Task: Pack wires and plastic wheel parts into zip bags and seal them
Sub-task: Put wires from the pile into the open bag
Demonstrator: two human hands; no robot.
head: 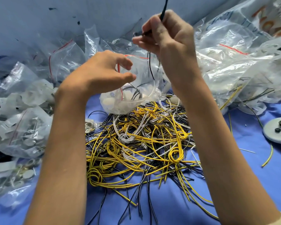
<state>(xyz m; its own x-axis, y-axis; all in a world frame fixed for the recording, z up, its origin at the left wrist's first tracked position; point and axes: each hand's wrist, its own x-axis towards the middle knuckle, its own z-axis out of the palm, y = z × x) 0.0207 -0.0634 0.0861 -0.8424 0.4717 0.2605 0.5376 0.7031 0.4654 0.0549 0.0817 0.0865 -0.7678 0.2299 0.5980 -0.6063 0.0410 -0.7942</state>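
Note:
My left hand [104, 70] holds the mouth of a clear zip bag [130, 98] with a red seal line; the bag hangs above the wire pile and holds white plastic wheel parts and some black wire. My right hand [167, 34] is raised above the bag and grips a black wire [150, 65], whose lower end dangles into the bag's opening while its upper end runs out of the top of the frame. A tangled pile of yellow, white and black wires [144, 143] lies on the blue cloth under both forearms.
Filled and empty zip bags [23, 127] are heaped on the left. A big crumpled clear bag [234, 67] with wires lies at the right. A grey disc [279, 130] with small black parts sits at the right edge. Loose wires trail toward the front.

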